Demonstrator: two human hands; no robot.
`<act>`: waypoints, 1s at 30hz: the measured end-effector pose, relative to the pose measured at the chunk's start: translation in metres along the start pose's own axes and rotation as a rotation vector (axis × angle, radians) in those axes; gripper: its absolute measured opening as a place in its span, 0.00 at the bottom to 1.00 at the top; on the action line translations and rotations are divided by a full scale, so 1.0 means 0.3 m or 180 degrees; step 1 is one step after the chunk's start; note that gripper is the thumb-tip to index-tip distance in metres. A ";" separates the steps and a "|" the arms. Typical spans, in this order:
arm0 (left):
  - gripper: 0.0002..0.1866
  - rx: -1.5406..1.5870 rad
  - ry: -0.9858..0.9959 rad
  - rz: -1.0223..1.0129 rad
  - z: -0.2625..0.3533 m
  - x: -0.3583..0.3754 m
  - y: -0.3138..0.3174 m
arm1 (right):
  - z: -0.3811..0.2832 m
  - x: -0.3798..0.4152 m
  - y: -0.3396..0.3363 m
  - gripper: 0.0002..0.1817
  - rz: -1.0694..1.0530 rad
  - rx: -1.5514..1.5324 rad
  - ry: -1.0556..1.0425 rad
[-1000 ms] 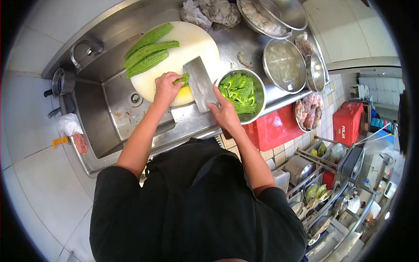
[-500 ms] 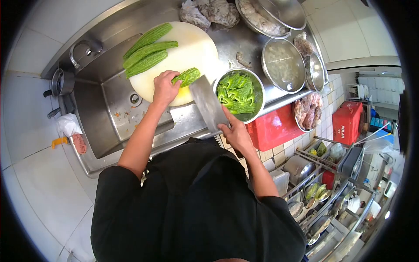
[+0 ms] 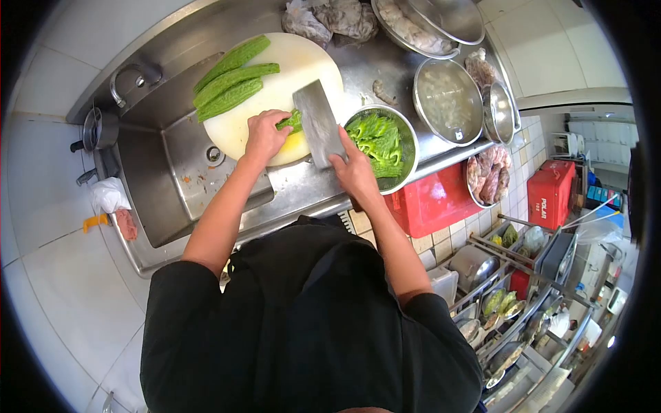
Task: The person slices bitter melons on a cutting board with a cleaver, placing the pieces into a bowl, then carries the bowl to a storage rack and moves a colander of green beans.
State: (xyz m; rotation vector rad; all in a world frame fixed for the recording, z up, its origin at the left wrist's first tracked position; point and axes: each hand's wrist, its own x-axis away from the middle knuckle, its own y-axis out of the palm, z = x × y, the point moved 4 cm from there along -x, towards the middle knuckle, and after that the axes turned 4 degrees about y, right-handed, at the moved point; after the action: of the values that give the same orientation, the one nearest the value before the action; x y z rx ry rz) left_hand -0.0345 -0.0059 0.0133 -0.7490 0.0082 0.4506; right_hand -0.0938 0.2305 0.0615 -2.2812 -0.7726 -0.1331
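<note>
My left hand presses its closed fingers on a short piece of bitter melon at the near edge of the round white cutting board. In my right hand is a broad cleaver, gripped by its handle. The blade stands close against the right end of that piece and partly hides it. Farther back on the board, several long bitter melon lengths lie side by side. Just right of the blade, cut green slices fill a metal colander.
At left is a steel sink with a faucet. Plastic bags lie behind the board. A bowl of cloudy water stands to the right, above a red cooler. A loaded shelf rack is at far right.
The cleaver has moved left and away from me, off the colander's rim and up to the piece. My left hand has shifted only slightly; less of the piece shows.
</note>
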 end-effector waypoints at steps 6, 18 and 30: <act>0.17 0.0090 -0.0026 0.0040 -0.025 0.013 0.007 | 0.039 -0.014 0.102 0.38 -0.0223 -0.0054 -0.0047; 0.22 -0.0209 0.0241 0.0034 0.046 0.002 0.019 | 0.062 0.142 -0.103 0.38 -0.0279 -0.0366 0.0365; 0.17 0.0026 0.0161 -0.0175 -0.021 -0.048 0.007 | 0.047 0.041 -0.057 0.39 -0.0229 -0.0421 0.0377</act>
State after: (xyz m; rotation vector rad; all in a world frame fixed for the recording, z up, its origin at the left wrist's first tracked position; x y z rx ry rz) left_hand -0.0476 -0.0144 0.0097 -0.7506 0.0366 0.3791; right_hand -0.0952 0.2556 0.0650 -2.3455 -0.8048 -0.3592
